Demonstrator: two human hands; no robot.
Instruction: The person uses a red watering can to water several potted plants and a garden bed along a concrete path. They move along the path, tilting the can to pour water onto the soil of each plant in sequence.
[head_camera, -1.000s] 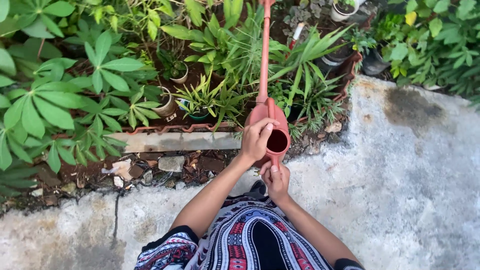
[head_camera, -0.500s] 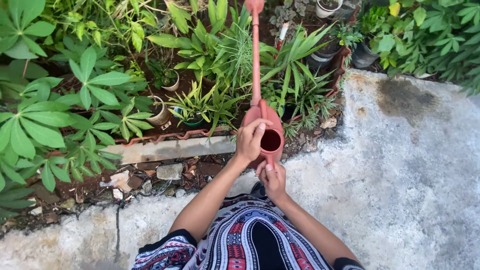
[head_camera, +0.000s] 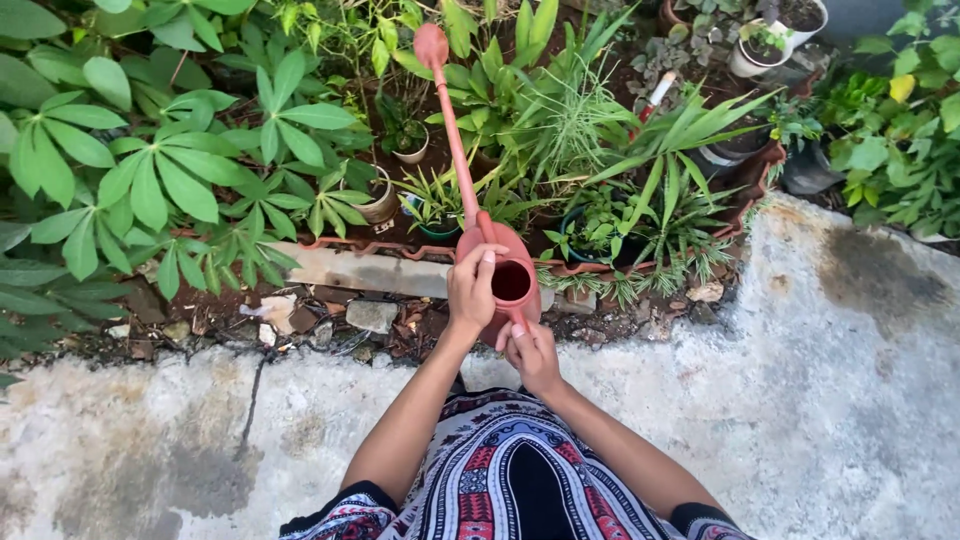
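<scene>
While the head view looks straight down, the left hand (head_camera: 472, 290) is wrapped around the side of the red watering can (head_camera: 505, 275), its grip clamped on the body, and the right hand (head_camera: 532, 352) is closed on the handle below. The can hangs over the bed's edge, its long spout (head_camera: 452, 135) reaching across small potted plants (head_camera: 432, 205). Tilted too steeply, it could slop water from the open top onto the concrete floor (head_camera: 820, 380).
</scene>
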